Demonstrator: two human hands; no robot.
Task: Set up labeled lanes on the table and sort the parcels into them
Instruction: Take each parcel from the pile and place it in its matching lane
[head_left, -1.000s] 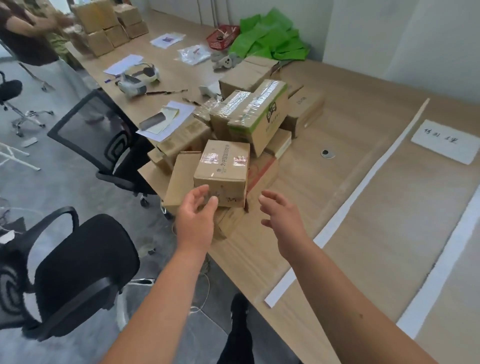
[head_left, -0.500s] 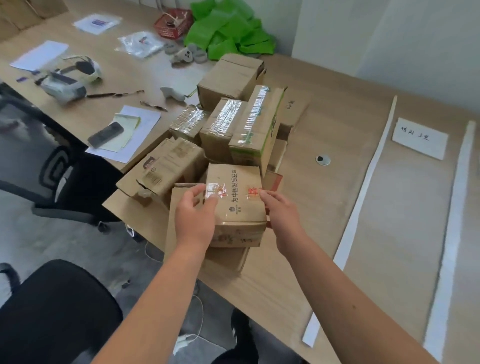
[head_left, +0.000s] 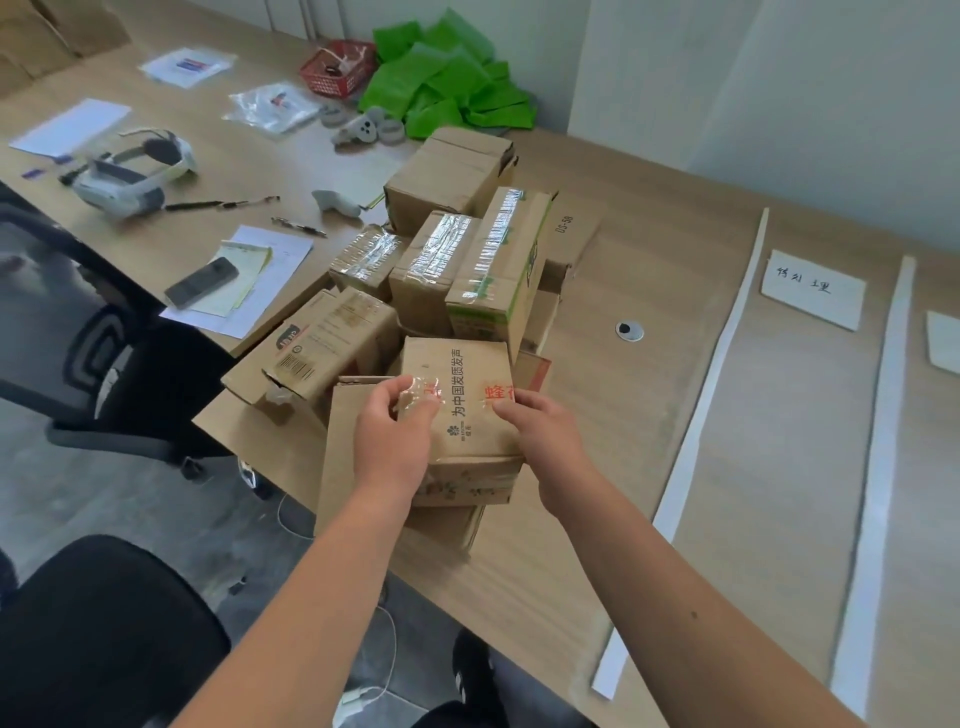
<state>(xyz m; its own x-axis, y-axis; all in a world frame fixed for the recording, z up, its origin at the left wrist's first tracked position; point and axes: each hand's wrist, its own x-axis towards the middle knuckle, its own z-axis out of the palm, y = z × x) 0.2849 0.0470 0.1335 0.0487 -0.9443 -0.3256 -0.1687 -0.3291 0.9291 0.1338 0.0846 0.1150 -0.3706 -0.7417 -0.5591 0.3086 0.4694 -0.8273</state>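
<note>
Left grip (head_left: 395, 441) and right grip (head_left: 545, 441) curl round opposite sides of a small parcel (head_left: 462, 415) atop the pile (head_left: 441, 270) by the desk's (head_left: 649, 234) near edge. Best lifted straight up and level, so nothing beneath topples.

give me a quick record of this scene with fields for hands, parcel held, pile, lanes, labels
left hand: grips the front parcel on its left side
right hand: grips the same parcel on its right side
parcel held: brown carton, taped top, printed text
pile: taped cartons stacked behind it on the table
lanes: two white strips laid to the right
labels: handwritten card between the strips; second card cut off at the frame edge
parcels in lanes: none visible
</note>
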